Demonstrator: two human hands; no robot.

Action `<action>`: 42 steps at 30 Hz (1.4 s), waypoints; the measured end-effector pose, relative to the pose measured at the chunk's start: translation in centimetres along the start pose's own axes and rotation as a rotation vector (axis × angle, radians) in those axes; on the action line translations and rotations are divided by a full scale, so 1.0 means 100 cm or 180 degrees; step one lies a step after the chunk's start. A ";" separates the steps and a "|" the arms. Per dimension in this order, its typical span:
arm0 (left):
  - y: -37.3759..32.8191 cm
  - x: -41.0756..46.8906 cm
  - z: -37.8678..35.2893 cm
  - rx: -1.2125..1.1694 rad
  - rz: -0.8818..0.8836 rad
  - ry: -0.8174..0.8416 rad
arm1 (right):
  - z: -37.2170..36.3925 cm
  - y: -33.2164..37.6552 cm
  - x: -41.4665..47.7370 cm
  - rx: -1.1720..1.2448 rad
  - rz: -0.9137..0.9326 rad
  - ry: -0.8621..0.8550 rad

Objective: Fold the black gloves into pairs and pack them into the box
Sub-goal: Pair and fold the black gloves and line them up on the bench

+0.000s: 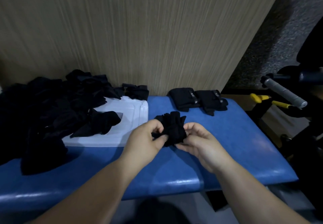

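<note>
2 folded pairs, 2 hands

**Around the blue worktop**

A padded blue worktop stands against a wood-grain panel. Off its right end, a grey-wrapped bar juts from dark equipment, with two yellow handles just beside it. A speckled grey surface lies behind.
</note>
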State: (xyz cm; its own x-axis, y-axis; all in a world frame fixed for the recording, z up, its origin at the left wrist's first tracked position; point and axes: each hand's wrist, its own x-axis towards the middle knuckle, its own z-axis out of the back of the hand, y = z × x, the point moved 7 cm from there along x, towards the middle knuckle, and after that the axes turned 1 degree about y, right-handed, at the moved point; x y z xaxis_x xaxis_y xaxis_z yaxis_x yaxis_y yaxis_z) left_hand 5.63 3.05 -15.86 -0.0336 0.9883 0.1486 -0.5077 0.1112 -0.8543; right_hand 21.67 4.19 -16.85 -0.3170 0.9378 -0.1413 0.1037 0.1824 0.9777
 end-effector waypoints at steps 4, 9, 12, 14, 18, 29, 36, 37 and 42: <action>0.002 0.003 0.002 -0.0033 0.0034 -0.0121 | 0.004 0.000 0.004 -0.0323 0.0145 -0.0081; 0.003 0.003 0.007 -0.0009 0.0042 -0.0269 | 0.006 0.004 0.005 -0.0739 0.0414 -0.0247; -0.001 0.001 0.008 0.0189 -0.0016 -0.0295 | 0.010 0.005 0.003 -0.1089 0.0478 -0.0486; -0.003 -0.001 0.008 0.0296 -0.0061 -0.0284 | 0.011 0.006 0.001 -0.1236 0.0509 -0.0628; -0.002 -0.004 0.008 0.0524 -0.0017 -0.0284 | 0.010 0.011 -0.004 -0.1662 0.0556 -0.0958; -0.003 -0.009 0.002 0.0562 0.0113 -0.0074 | 0.017 0.022 -0.010 -0.1988 0.0613 -0.1606; -0.012 -0.013 -0.004 0.0682 -0.0049 0.0057 | 0.021 0.023 -0.010 -0.1969 0.0653 -0.1778; -0.014 -0.013 -0.005 0.0667 -0.0110 0.0073 | 0.020 0.024 -0.010 -0.1982 0.0689 -0.1791; -0.018 -0.014 -0.010 0.0314 -0.0252 0.0118 | 0.011 0.022 -0.009 -0.1572 0.0743 -0.1487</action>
State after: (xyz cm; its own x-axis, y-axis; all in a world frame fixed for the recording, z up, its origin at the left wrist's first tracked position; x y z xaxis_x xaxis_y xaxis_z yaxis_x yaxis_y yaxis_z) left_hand 7.48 1.61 -15.03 0.0408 0.9803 0.1935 -0.5897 0.1800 -0.7873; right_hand 23.22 4.11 -14.73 0.1093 0.9846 0.1365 -0.3542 -0.0898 0.9309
